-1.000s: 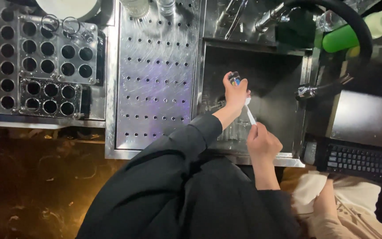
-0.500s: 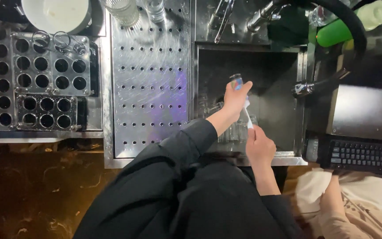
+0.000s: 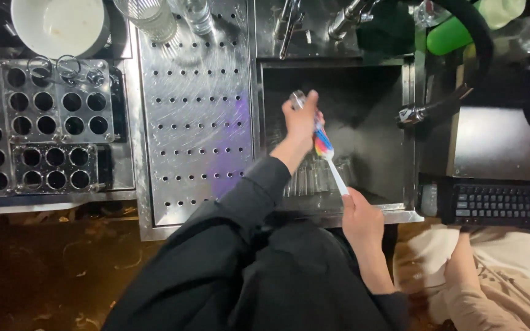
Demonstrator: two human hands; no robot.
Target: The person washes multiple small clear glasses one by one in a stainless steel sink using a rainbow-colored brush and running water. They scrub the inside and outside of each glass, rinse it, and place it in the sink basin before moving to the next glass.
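My left hand (image 3: 302,119) grips a small clear glass (image 3: 297,98) over the dark steel sink (image 3: 412,79). My right hand (image 3: 360,214) holds the white handle of a bottle brush (image 3: 323,146) whose multicoloured bristles press against the glass by my left palm. Several clear glasses (image 3: 314,175) stand in the sink below the brush. My left sleeve is black and reaches to the wrist.
A perforated steel drainboard (image 3: 194,110) lies left of the sink with two upturned glasses (image 3: 154,18) at its far end. Further left are racks with round holes (image 3: 50,122) and a white bowl (image 3: 56,24). A tap (image 3: 348,15), green bottle (image 3: 461,30) and black keyboard (image 3: 504,205) are nearby. Another person's arm (image 3: 467,263) shows at lower right.
The brush has come out further, so its coloured bristles now show beside the glass. My left hand has tilted the glass a little; the view has shifted slightly.
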